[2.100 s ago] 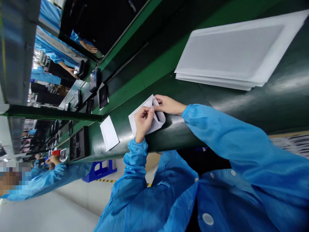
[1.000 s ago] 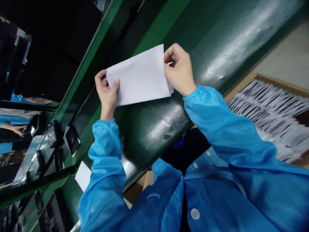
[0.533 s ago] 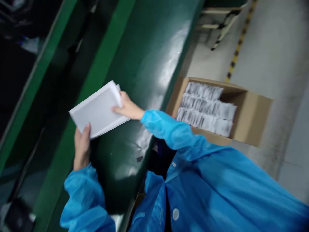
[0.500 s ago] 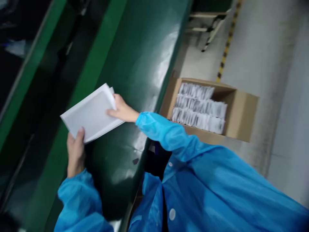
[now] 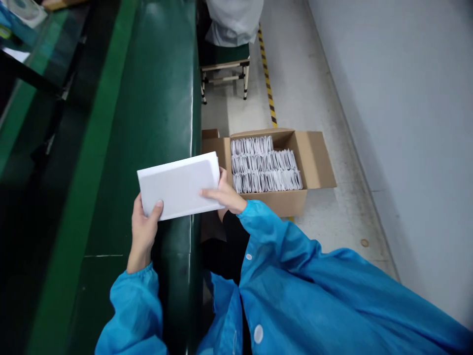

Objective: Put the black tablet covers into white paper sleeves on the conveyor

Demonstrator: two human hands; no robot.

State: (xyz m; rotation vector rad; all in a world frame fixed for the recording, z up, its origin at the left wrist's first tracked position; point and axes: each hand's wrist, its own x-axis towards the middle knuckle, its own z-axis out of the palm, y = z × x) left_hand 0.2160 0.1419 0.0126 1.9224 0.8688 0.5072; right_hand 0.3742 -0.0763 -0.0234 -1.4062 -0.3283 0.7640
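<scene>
A flat white paper packet (image 5: pixel 177 190), like a stack of folded sheets or an envelope, is held between both hands over the edge of the green bench. My left hand (image 5: pixel 144 224) grips its lower left corner, thumb on top and fingers beneath. At the packet's right end, my right hand (image 5: pixel 223 192) pinches it with the thumb laid across the upper face. Just beyond that hand stands an open cardboard box (image 5: pixel 268 202) on the floor. Rows of thin white folded packets (image 5: pixel 266 165) stand on edge inside it.
The green bench top (image 5: pixel 158 88) runs along my left. A stool (image 5: pixel 225 64) with a person in a white garment (image 5: pixel 234 22) is farther ahead. Black-and-yellow tape (image 5: pixel 266 74) marks the floor, and a pale wall (image 5: pixel 399 98) rises on the right.
My view has turned toward the box and aisle. The packet, still in both hands, has shifted from over the bench to its right edge, nearer the box.
</scene>
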